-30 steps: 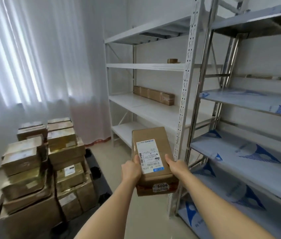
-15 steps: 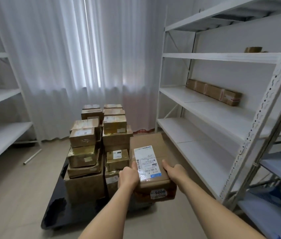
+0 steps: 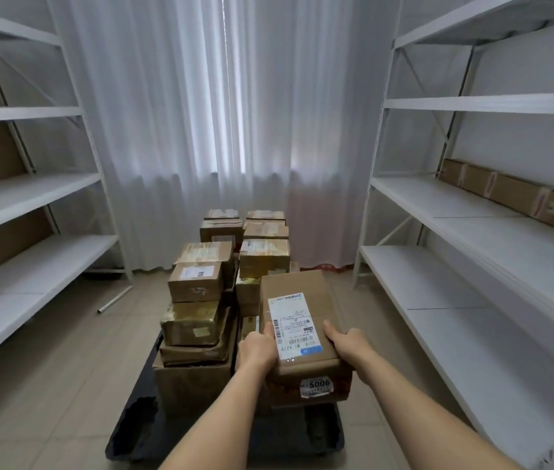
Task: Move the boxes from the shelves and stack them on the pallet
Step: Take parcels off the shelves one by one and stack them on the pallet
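I hold the box (image 3: 297, 320) above the pallet (image 3: 140, 432), left hand (image 3: 257, 347) and right hand (image 3: 348, 344) clasping its long sides. It looks stiff and light; I judge side grips near its corners safest.

white curtains (image 3: 221, 130), backlit, tiled floor (image 3: 65, 385)

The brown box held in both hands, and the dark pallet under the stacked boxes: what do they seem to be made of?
The brown box looks like matte corrugated cardboard: dull brown faces, folded edges, a glossy white paper label stuck on top. Left hand and right hand grip its sides. The dark pallet looks like black plastic with a slight sheen, but that is uncertain; its near-left edge seems chipped.
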